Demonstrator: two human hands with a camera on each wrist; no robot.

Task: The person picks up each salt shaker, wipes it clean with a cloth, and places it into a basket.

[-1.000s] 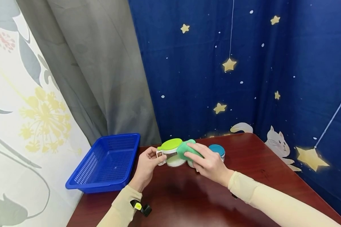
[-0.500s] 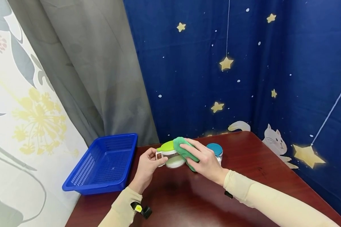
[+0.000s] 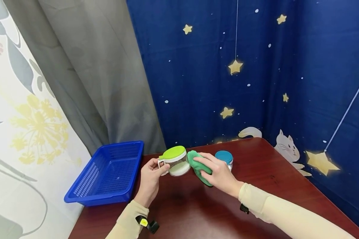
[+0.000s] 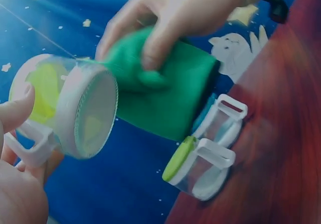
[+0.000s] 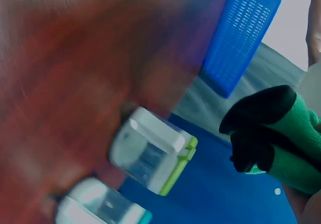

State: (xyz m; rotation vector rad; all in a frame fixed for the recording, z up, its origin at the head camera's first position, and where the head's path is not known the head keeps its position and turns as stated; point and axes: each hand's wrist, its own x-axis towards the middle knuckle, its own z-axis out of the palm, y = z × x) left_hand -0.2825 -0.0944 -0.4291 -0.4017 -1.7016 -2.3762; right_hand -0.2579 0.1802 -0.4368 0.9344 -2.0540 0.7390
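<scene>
My left hand [image 3: 149, 179] grips the white handle of a clear seasoning jar [image 3: 179, 168] with a lime-green lid. The jar is tilted and held up, its white base turned toward the left wrist camera. My right hand [image 3: 220, 173] holds a bunched green cloth [image 4: 175, 91] with a dark underside, right beside the jar's right side. Behind the right hand a similar jar with a blue lid [image 3: 224, 156] stands on the table. In the left wrist view another green-lidded jar [image 4: 200, 169] stands next to it; the hand and cloth hide that one in the head view.
A blue perforated plastic basket [image 3: 107, 197] sits at the table's left side. The dark red wooden table [image 3: 185, 212] reaches back to grey [image 3: 128, 99] and blue star-patterned curtains [image 3: 197, 83].
The cloth has moved off the lid, where it lay half a second ago, to the jar's right side. The held jar has shifted slightly left and tilted.
</scene>
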